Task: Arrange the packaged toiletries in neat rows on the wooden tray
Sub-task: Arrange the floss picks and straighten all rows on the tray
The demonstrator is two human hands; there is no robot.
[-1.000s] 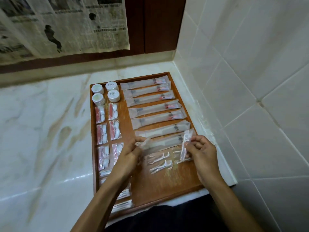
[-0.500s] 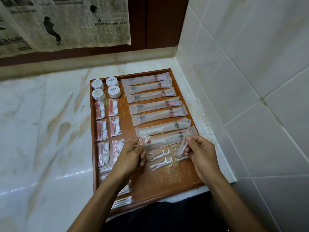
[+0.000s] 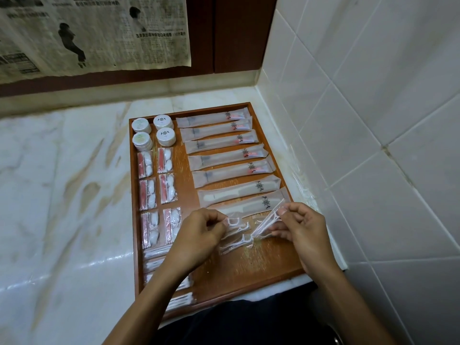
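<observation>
Hands meet over the near end of the tray (image 3: 249, 277): left hand (image 3: 199, 232) pinches a floss packet (image 3: 232, 222) low over the wood, right hand (image 3: 302, 229) pinches another packet (image 3: 267, 221), tilted up. Long sachets (image 3: 227, 158) bear a wheel emblem; newspaper (image 3: 92, 33) print is unreadable.

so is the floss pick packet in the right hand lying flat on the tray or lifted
Lifted. The right hand pinches the floss pick packet by its upper end, so it slants above the wooden tray.

Bare tray (image 3: 261, 267) wood lies near; tiled wall (image 3: 373, 170) hems the right.
</observation>
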